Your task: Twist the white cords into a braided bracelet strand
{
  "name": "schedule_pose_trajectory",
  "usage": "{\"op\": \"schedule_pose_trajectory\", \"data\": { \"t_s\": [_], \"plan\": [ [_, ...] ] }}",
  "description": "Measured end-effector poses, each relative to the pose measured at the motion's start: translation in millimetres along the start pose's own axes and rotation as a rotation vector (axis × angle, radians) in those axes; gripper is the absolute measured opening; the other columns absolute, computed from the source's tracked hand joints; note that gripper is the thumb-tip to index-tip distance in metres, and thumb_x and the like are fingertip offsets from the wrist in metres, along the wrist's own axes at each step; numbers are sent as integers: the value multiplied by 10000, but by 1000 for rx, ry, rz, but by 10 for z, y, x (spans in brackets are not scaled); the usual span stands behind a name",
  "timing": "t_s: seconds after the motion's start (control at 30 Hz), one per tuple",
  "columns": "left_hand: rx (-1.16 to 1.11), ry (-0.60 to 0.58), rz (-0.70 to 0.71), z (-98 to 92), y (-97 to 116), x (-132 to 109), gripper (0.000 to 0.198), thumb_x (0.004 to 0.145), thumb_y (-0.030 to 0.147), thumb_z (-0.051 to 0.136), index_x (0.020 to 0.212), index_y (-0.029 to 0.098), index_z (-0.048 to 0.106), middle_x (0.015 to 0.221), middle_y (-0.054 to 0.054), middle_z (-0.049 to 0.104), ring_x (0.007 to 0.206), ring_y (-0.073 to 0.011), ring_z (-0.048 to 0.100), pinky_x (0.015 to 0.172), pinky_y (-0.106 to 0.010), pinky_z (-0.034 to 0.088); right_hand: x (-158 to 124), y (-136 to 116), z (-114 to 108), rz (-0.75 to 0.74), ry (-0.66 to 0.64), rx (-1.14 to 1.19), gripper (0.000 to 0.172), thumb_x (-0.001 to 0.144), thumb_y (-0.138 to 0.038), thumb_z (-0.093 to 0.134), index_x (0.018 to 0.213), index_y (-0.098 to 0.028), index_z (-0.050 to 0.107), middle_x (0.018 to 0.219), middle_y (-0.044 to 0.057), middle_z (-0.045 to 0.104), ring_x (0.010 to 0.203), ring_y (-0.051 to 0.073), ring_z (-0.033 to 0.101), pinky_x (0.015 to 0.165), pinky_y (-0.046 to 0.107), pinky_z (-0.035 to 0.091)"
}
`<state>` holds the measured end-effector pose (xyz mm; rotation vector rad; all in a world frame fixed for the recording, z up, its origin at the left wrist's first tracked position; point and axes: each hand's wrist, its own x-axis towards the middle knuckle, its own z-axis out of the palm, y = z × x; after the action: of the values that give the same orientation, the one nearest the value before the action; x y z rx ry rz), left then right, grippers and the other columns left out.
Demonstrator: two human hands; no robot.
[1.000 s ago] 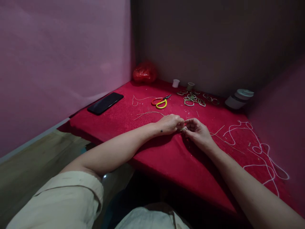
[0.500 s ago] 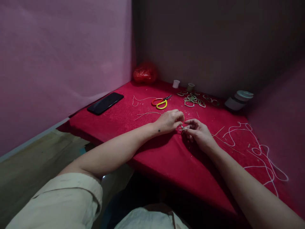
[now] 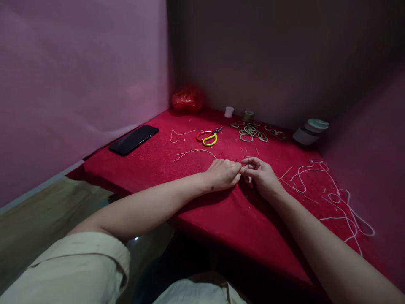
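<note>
My left hand [image 3: 224, 174] is closed, knuckles up, its fingertips meeting those of my right hand [image 3: 261, 177] just above the red cloth. Between the two hands is a thin, light cord [image 3: 244, 169], pinched by the fingers and mostly hidden by them. My right thumb and index finger are pressed together on it, with the other fingers curled beneath. A loose strand [image 3: 196, 150] curves over the cloth behind my left hand. Beyond it lie scissors [image 3: 214, 133] with one red and one yellow handle. Several green and white braided loops [image 3: 247, 140] are heaped farther back.
A black phone [image 3: 134, 139] lies at the left. Along the back stand a red plastic bag [image 3: 189, 99], a white spool [image 3: 229, 112] and a greenish spool [image 3: 248, 116]. A lidded jar [image 3: 310, 131] is at the right, with tangled white cord [image 3: 339, 198] in front.
My left hand has come down and closed against my right fingertips, covering the small cord loops that showed there before. The whole view has shifted slightly, so still objects appear farther left.
</note>
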<state>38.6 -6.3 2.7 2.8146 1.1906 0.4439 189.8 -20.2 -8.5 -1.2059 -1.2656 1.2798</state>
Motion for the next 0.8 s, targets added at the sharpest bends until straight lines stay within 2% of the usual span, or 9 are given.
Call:
{"op": "schedule_pose_trajectory", "data": {
  "t_s": [0.2,0.33,0.43,0.63,0.8],
  "plan": [
    [-53,-35,-9,-64,-106,30,245,791,254,418,842,165,640,756,-74,660,685,-178,598,604,-272,415,-13,36,-32,-48,-32,-28,307,649,-288,672,864,-177,483,506,-73,532,350,55,413,351,185,295],
    [-118,-156,-39,-211,-348,61,201,706,195,448,740,156,642,646,-50,613,576,-130,514,536,-243,341,-22,57,-40,-61,4,-8,247,730,-362,616,861,-184,507,567,-44,565,394,68,445,359,191,315],
    [-147,-244,-125,-307,-529,76,197,676,183,446,705,141,636,605,-39,581,536,-114,468,513,-243,307,-24,50,-31,-59,11,-23,209,720,-302,618,858,-184,513,527,-59,533,383,65,414,347,186,294],
    [-52,-260,-232,-303,-695,103,230,662,198,449,734,152,662,644,-64,594,563,-138,483,511,-267,295,-44,21,-20,-51,-20,-58,241,651,-215,640,850,-177,510,545,-72,519,375,48,377,343,181,277],
    [59,-228,-404,-265,-751,122,280,688,225,451,830,171,686,788,-118,639,694,-204,563,550,-291,351,-60,-1,-9,-45,-58,-92,216,640,-193,617,836,-170,529,574,-66,516,404,46,393,366,186,262]
  ]
}}
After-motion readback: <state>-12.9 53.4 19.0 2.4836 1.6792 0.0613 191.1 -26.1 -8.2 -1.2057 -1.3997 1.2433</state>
